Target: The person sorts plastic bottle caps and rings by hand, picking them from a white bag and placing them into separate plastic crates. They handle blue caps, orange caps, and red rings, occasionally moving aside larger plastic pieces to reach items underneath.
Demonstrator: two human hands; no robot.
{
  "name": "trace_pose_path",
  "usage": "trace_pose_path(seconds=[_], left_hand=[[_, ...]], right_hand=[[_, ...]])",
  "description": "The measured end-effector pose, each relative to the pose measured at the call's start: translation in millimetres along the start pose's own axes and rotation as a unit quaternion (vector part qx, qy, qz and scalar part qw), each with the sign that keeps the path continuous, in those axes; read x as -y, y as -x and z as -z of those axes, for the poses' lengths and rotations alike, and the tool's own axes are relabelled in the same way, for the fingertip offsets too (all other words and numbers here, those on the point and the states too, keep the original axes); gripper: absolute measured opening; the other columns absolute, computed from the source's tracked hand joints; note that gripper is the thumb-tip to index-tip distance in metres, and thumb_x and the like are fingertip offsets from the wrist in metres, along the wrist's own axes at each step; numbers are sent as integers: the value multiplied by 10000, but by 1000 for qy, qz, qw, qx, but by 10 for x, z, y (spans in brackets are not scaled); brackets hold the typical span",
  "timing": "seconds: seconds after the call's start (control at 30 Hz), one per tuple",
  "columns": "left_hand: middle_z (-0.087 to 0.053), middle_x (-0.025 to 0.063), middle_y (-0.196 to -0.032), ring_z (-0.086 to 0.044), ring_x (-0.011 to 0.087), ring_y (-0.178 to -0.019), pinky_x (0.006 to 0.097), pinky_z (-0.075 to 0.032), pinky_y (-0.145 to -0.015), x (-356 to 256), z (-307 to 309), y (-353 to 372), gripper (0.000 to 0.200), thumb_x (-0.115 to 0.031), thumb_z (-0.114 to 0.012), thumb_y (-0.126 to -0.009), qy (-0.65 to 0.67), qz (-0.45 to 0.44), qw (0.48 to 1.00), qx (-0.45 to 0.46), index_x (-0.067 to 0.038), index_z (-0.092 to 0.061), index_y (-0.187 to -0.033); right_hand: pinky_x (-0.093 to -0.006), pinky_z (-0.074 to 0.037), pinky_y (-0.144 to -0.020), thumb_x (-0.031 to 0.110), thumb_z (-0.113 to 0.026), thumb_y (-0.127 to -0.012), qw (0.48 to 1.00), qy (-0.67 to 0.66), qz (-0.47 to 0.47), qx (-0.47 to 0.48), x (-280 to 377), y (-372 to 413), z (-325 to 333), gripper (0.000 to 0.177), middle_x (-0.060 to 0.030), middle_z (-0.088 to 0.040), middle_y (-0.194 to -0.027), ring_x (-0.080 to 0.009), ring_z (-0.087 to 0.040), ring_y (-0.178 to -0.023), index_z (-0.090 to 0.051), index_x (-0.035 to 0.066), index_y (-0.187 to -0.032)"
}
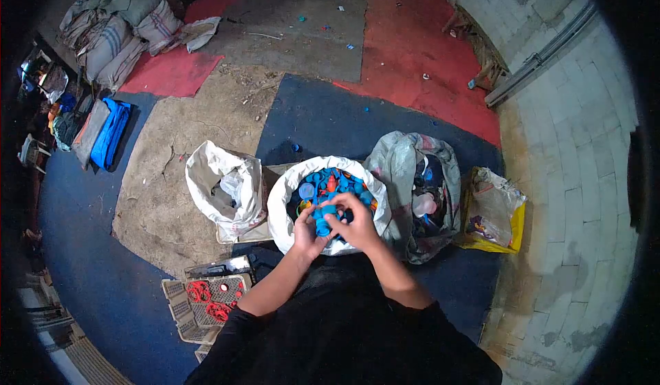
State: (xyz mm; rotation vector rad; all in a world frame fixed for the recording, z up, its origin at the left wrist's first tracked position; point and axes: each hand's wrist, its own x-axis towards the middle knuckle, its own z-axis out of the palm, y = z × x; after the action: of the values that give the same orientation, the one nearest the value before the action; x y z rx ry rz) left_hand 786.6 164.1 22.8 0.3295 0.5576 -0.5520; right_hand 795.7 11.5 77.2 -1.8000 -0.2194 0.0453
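While both hands are meeting over the white woven sack (282, 210) of blue plastic caps (337, 182), the left hand (307, 234) and right hand (355, 225) are together gripping a blue plastic piece (324, 214) just above the sack's near rim, beside a grey open sack (402, 158).

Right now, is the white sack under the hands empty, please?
No, the white sack is full of blue plastic pieces.
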Motion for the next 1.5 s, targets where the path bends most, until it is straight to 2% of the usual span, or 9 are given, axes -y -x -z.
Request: trace_pose_path(seconds=[0.1, 0.2, 0.37, 0.47, 0.6, 0.97, 1.17, 1.3, 1.5], left_hand=[[-629, 126, -1285, -624, 285, -1170, 464, -485, -1051, 73, 45, -77, 464, -440, -520, -1006, 22, 8, 999, 45, -76, -581, -1288], [-642, 107, -1252, -622, 271, -1155, 449, -485, -1039, 75, 71, -58, 444, -435, -507, -1013, 51, 22, 995, 80, -85, -584, -1275], [-695, 91, -1116, -672, 234, -1048, 394, -545, -924, 101, 52, -8, 383, -403, -482, -1026, 63, -83, 994, 13, -90, -652, -1168], [-696, 91, -1152, -666, 224, -1042, 398, -534, -917, 176, 26, 31, 390, -398, -511, -1021, 58, -179, 982, 20, -102, -625, -1249], [-676, 154, -1237, -627, 265, -1157, 406, -475, -1051, 308, 31, 103, 450, -334, -513, -1000, 21, -326, 945, -8, -17, -584, -1312], [-636, 165, -1327, -594, 271, -1237, 408, -455, -1096, 1063, 404, 882, 359, -239, -490, -990, 59, -640, 739, -204, -4, -593, -1242], [-661, 150, -1258, -619, 241, -1173, 386, -481, -1058, 1738, 701, 1689, 248, -135, -455, -1013, 217, -703, 606, -301, -12, -595, -1178], [-665, 153, -1249, -624, 239, -1180, 385, -490, -1055, 2371, 950, 2252, 245, -69, -445, -1011, 280, -736, 500, -361, -1, -604, -1186], [-646, 160, -1284, -620, 249, -1205, 382, -499, -1053, 3641, 1393, 3184, 252, -29, -452, -1013, 335, -756, 354, -437, 0, -594, -1219]], right_hand=[[-453, -475, -910, 178, -759, -811, 956, 257, 133, 49, 109, -12, -93, 227, -90, -687, -1089, -328, -610, -1063, -667, 81, -995], [-428, -470, -953, 168, -745, -842, 937, 306, 145, 84, 184, 59, -154, 169, -95, -665, -1154, -304, -613, -1101, -682, 74, -968], [-357, -468, -984, 150, -707, -934, 998, -9, -14, -64, -21, 123, -285, 308, -99, -646, -1213, -258, -613, -1132, -612, 33, -1203], [-364, -441, -1031, 346, -586, -1046, 895, -331, -279, -111, -217, 177, -464, 414, -64, -600, -1292, -199, -539, -1225, -551, 52, -1334], [-353, -454, -1040, 402, -488, -1078, 828, -466, -311, -37, -202, 105, -641, 378, -39, -624, -1274, -165, -570, -1211, -598, 110, -1291], [-389, -437, -1118, 210, -458, -1004, 773, -457, -359, 255, -263, 707, -1090, 477, -115, -599, -1362, -234, -570, -1254, -522, 7, -1430], [-373, -474, -1057, 148, -478, -978, 663, -447, -409, 438, -22, 1656, -1313, 408, -121, -635, -1312, -209, -599, -1176, -592, 0, -1341], [-361, -462, -1061, 131, -489, -1012, 701, -321, -349, 532, 151, 2581, -1514, 338, -119, -655, -1297, -208, -606, -1172, -630, -13, -1283], [-374, -456, -1080, 122, -467, -963, 585, -278, -413, 640, 359, 4219, -1502, 383, -135, -644, -1308, -238, -596, -1205, -636, -22, -1275]])
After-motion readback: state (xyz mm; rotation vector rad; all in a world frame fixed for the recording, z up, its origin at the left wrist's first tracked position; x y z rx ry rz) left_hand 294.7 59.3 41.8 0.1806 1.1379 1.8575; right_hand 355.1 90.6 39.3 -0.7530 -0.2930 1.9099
